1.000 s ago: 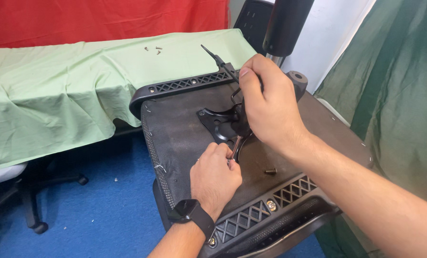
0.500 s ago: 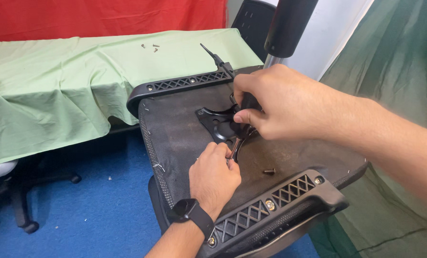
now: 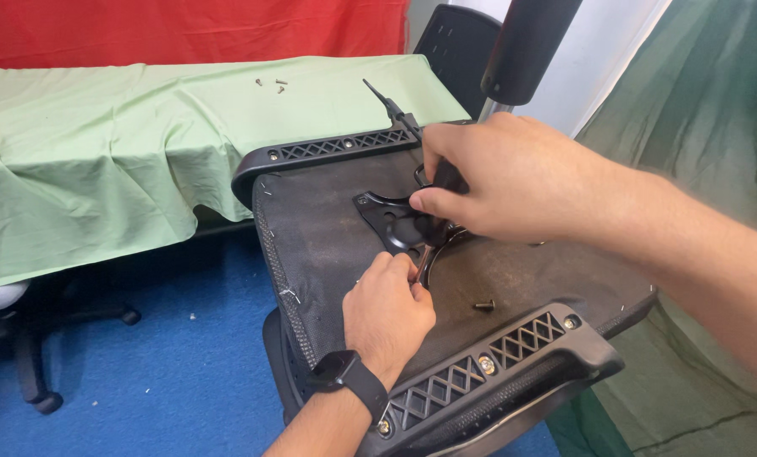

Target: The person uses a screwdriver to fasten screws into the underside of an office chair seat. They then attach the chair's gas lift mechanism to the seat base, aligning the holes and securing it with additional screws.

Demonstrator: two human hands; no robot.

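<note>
On upturned seat (image 3: 328, 245) | both hands (image 3: 387, 309) pinching metal bracket (image 3: 395, 222)

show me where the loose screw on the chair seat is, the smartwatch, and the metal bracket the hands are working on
loose screw (image 3: 483, 305), head view, on its shank, lying on the seat underside.
smartwatch (image 3: 334, 370), head view, on its dark face.
metal bracket (image 3: 391, 217), head view, on its left plate.

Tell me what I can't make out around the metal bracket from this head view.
- Tool tip under the left hand: hidden by its fingers.
- Centre of the bracket: covered by the right hand.
- Loose screws on the green cloth: too small to type.
- Cylinder: cut off by the top edge.
</note>
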